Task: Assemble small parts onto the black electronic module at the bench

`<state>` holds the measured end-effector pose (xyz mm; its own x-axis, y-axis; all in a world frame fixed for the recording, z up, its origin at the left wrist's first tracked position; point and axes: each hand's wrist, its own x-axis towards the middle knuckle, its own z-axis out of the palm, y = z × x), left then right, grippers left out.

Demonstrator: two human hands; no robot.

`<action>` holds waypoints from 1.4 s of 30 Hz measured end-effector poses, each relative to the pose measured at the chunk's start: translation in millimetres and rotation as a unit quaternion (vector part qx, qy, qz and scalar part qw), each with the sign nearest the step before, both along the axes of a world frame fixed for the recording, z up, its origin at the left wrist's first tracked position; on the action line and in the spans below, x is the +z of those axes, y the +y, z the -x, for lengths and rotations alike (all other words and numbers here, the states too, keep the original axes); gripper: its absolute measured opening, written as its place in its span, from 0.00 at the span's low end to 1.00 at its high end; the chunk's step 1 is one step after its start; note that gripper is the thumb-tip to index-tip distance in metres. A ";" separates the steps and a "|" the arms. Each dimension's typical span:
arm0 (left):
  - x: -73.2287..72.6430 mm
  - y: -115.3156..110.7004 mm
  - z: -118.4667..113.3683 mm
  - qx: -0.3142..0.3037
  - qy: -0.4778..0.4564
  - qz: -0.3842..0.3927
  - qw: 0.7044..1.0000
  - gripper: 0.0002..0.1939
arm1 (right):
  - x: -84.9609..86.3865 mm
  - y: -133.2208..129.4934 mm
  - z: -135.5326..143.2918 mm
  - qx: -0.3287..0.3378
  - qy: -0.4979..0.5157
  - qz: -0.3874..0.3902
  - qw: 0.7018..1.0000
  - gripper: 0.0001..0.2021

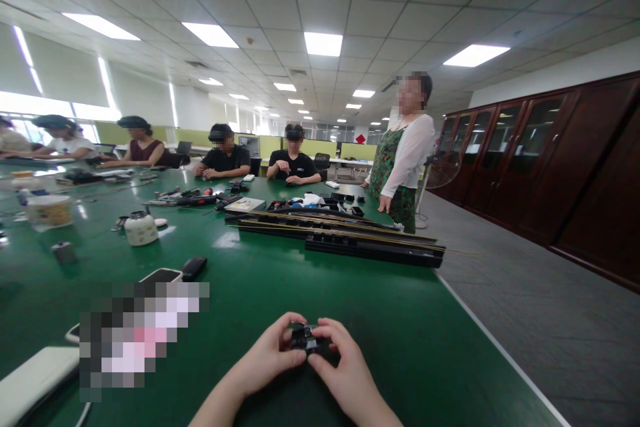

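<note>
Between my two hands, low over the near part of the green table, is a small black part (pixel 306 341) with a lighter grey patch on it. My left hand (pixel 273 352) grips its left side with thumb and fingers. From the right, my right hand (pixel 343 360) closes on the other side, its thumb at the near edge and fingers over the top. The fingers hide some of the part, and its exact kind does not show.
Long black rails (pixel 370 250) with thin brass-coloured rods lie across the table (pixel 270 287) ahead. A white jar (pixel 141 228), a grey cylinder (pixel 64 252) and a white power bank-like block (pixel 37 380) are to the left. Several people sit beyond; one person (pixel 405 147) stands at right.
</note>
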<state>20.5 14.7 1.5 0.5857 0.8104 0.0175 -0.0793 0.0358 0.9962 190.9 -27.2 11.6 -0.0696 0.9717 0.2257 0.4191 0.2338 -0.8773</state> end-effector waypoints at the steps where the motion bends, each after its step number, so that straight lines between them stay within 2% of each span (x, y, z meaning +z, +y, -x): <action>1: 1.0 -0.5 -0.1 -0.002 -0.002 0.003 1.000 0.22 | 0.3 -0.1 -0.2 0.001 -0.002 0.002 1.000 0.13; 9: 11.5 -6.0 -2.3 -0.009 0.011 0.012 1.000 0.23 | 5.1 -1.1 -0.2 0.011 0.003 -0.001 1.000 0.10; 15: 9.7 -4.5 -1.7 -0.012 0.001 0.008 1.000 0.21 | 2.5 0.4 -0.8 -0.001 0.003 -0.012 1.000 0.10; 27: 3.8 -2.2 0.3 -0.006 0.011 0.022 1.000 0.22 | -3.2 6.2 -4.6 -0.069 0.046 -0.048 0.995 0.09; 34: 7.1 -4.0 -0.9 -0.008 0.005 0.029 1.000 0.22 | 0.9 5.1 -5.1 -0.093 0.060 -0.045 0.993 0.08; 42: 6.9 -4.4 -1.5 -0.008 -0.010 0.038 0.999 0.21 | -6.1 9.9 -6.7 -0.103 0.089 -0.049 0.990 0.08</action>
<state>22.0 10.3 8.5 0.5988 0.8003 -0.0322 -0.0975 0.1127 0.9888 197.6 -17.3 5.5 0.1764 0.9341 0.3104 0.3079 0.2472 -0.9188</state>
